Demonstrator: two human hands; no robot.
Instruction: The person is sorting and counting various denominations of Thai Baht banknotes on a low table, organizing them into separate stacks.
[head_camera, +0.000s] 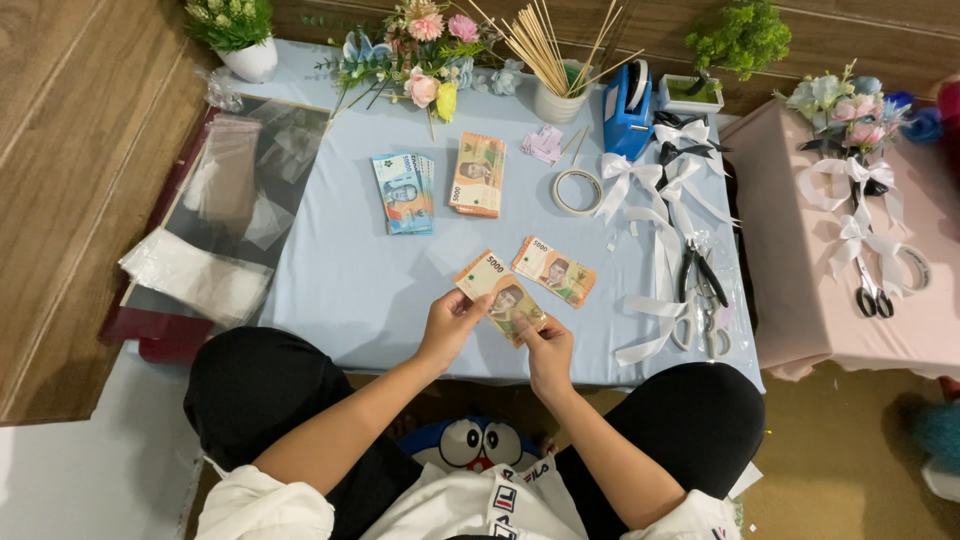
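Observation:
My left hand (450, 325) and my right hand (545, 345) both pinch one tan banknote (497, 290) just above the near edge of the light blue table (340, 290). The left hand holds its left end, the right hand its lower right end. A small stack of tan banknotes (555, 271) lies flat just beyond the right hand. Farther back lie a stack of blue banknotes (404, 192) and a thicker stack of orange banknotes (478, 175).
A tape roll (577, 191), white ribbon bows (660, 200), pliers and scissors (702, 290) lie at the right. At the back stand a cup of wooden sticks (556, 70), artificial flowers (420, 55) and a blue tape dispenser (630, 110). Clear plastic sleeves (230, 200) lie left. A pink table (800, 290) stands at the right.

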